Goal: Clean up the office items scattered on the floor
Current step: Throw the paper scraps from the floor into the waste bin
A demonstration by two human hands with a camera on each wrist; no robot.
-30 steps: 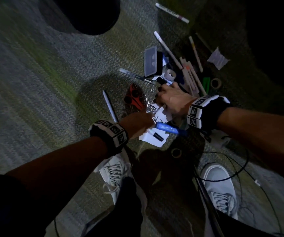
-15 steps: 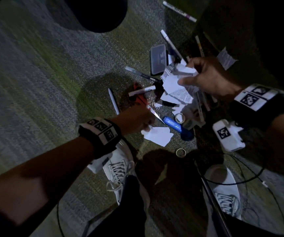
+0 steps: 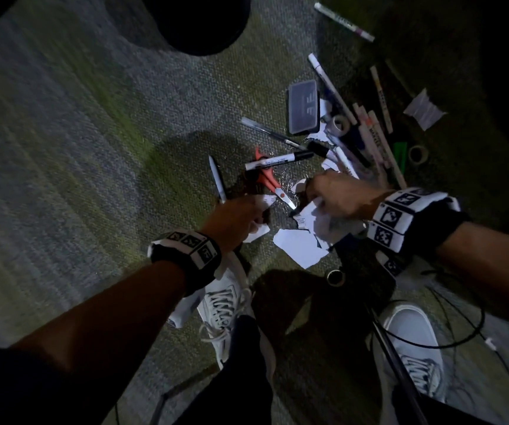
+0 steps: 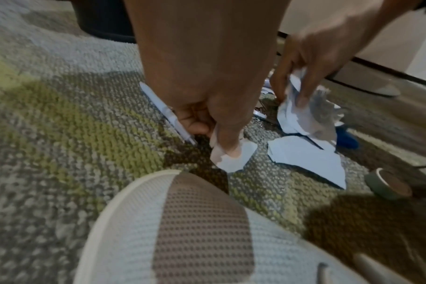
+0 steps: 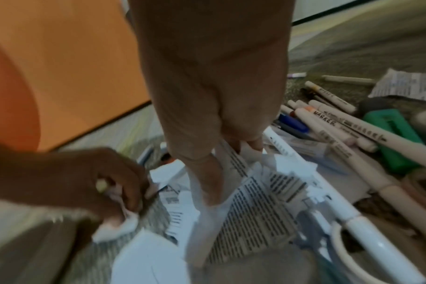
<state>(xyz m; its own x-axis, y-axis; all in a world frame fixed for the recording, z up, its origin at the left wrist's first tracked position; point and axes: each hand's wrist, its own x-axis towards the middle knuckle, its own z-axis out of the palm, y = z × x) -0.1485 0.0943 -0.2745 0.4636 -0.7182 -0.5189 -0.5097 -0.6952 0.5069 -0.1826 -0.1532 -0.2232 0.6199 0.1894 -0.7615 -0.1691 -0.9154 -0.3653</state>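
Torn white paper scraps lie on the carpet among pens. My left hand (image 3: 258, 211) (image 4: 223, 148) pinches a small white scrap (image 4: 231, 160) right beside a white pen (image 4: 167, 113). My right hand (image 3: 314, 199) (image 5: 231, 165) grips a bunch of printed paper pieces (image 5: 255, 203) (image 4: 304, 119) low over the floor, just right of the left hand. A larger flat paper piece (image 3: 300, 248) (image 4: 309, 159) lies loose on the carpet between and below both hands.
Red scissors (image 3: 265, 179), a black-capped marker (image 3: 277, 161), a grey case (image 3: 303, 105) and several markers (image 3: 375, 142) (image 5: 341, 134) lie beyond the hands. A tape roll (image 3: 335, 277) (image 4: 387, 184), my white shoes (image 3: 225, 305) and black cables (image 3: 461, 332) are near me.
My right hand, which had lifted the paper bunch up and away, has come back down to the floor next to the left hand. The left hand stays low, pinching a scrap.
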